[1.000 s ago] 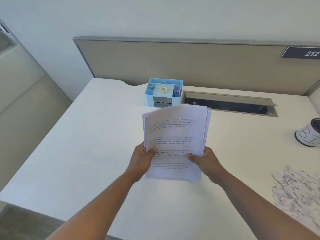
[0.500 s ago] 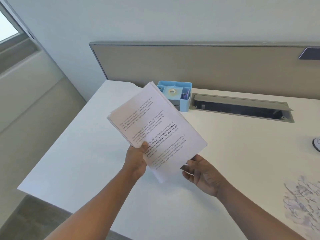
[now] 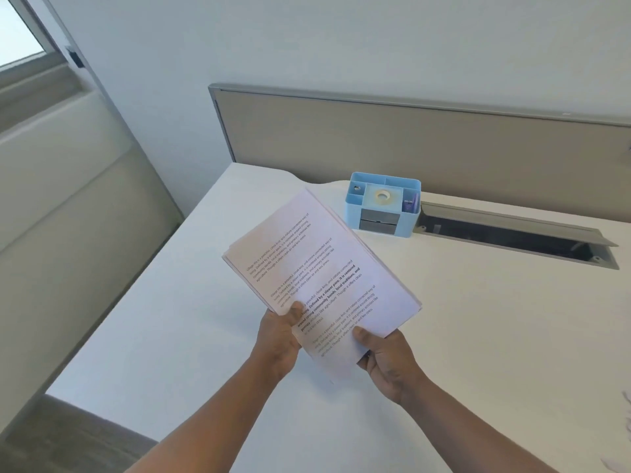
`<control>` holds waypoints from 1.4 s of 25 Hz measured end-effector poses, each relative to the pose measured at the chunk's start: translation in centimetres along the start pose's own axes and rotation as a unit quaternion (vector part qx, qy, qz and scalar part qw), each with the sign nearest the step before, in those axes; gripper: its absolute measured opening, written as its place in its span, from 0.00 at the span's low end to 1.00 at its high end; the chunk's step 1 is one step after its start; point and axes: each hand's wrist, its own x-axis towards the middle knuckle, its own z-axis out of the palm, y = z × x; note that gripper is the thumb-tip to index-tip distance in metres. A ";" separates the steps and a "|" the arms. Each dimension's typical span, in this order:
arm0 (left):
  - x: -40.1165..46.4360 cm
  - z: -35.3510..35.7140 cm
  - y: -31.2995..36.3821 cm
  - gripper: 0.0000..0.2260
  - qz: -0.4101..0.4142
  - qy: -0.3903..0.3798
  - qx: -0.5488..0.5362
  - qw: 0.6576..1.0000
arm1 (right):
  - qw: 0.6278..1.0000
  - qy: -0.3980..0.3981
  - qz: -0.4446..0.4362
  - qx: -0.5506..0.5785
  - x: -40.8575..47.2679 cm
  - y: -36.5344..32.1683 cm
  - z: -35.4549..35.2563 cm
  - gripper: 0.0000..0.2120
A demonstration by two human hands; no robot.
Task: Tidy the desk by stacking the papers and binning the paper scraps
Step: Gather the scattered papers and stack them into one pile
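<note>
White scraps (image 3: 626, 435) are cut off at the right frame edge, hard to make out. Fingers of both hands lie hidden beneath the papers (image 3: 321, 274). Left hand (image 3: 278, 336) and right hand (image 3: 386, 360) each pinch the stack's near end, thumbs on top, above the desk (image 3: 478, 336). Organiser (image 3: 382, 204) stands just beyond; bare desk lies left.

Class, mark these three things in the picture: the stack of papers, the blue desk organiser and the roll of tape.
stack of papers (image 3: 317, 268): head view, middle of the printed top sheet.
blue desk organiser (image 3: 351, 213): head view, left front wall.
roll of tape (image 3: 382, 195): head view, its ring.
</note>
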 end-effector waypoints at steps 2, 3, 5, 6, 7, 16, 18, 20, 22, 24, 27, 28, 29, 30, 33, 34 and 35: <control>0.8 -2.4 1.1 0.17 -0.006 -0.016 0.000 1.000 | 0.998 0.010 -0.023 -0.055 0.9 0.1 1.4 0.15; 1.1 -3.5 1.6 0.17 -0.007 -0.010 -0.008 1.000 | 0.996 0.013 -0.032 -0.081 1.2 -0.1 1.7 0.14; 1.9 -5.6 2.8 0.16 0.001 0.019 -0.024 1.000 | 0.991 0.019 -0.050 -0.124 1.4 -0.8 1.6 0.13; 2.3 -6.6 3.7 0.15 0.008 0.032 -0.025 0.999 | 0.988 0.021 -0.062 -0.141 1.5 -1.4 1.2 0.12; 2.7 -7.5 4.5 0.16 0.015 0.042 -0.020 0.999 | 0.985 0.018 -0.074 -0.155 1.5 -2.0 0.7 0.13; 1.2 -9.7 4.8 0.16 0.111 0.083 0.374 0.917 | 0.938 -0.025 -0.153 -0.311 3.3 -5.7 -2.9 0.18; 0.3 -9.5 3.7 0.17 0.136 0.123 0.377 0.908 | 0.934 -0.041 -0.159 -0.317 3.5 -5.3 -3.0 0.18; -0.3 -9.4 2.9 0.16 0.143 0.148 0.384 0.900 | 0.932 -0.059 -0.157 -0.321 3.8 -4.9 -3.1 0.17; -0.9 -9.4 2.5 0.17 0.137 0.152 0.395 0.896 | 0.932 -0.065 -0.134 -0.330 4.1 -4.3 -3.5 0.15; -1.4 -9.4 2.2 0.17 0.137 0.143 0.359 0.912 | 0.935 -0.071 -0.113 -0.330 4.1 -3.9 -3.9 0.15; -1.9 -9.1 2.0 0.20 0.145 0.125 0.264 0.945 | 0.931 -0.080 -0.111 -0.338 4.2 -3.8 -4.2 0.22; -2.0 -9.0 1.9 0.22 0.143 0.118 0.249 0.951 | 0.931 -0.083 -0.110 -0.339 4.2 -3.8 -4.1 0.24; -2.1 -8.8 1.7 0.22 0.140 0.111 0.237 0.955 | 0.931 -0.085 -0.108 -0.337 4.1 -3.7 -4.0 0.25; -2.2 -8.4 1.5 0.21 0.136 0.107 0.227 0.958 | 0.932 -0.086 -0.108 -0.335 4.1 -3.7 -3.8 0.25; -1.7 -7.5 1.4 0.18 0.135 0.118 0.193 0.965 | 0.929 -0.086 -0.121 -0.339 4.3 -3.7 -3.4 0.22; -1.5 -7.3 1.5 0.17 0.141 0.126 0.189 0.964 | 0.929 -0.085 -0.124 -0.338 4.3 -3.9 -3.2 0.22; -1.4 -7.2 1.6 0.17 0.149 0.133 0.186 0.962 | 0.929 -0.084 -0.127 -0.336 4.3 -3.9 -3.1 0.21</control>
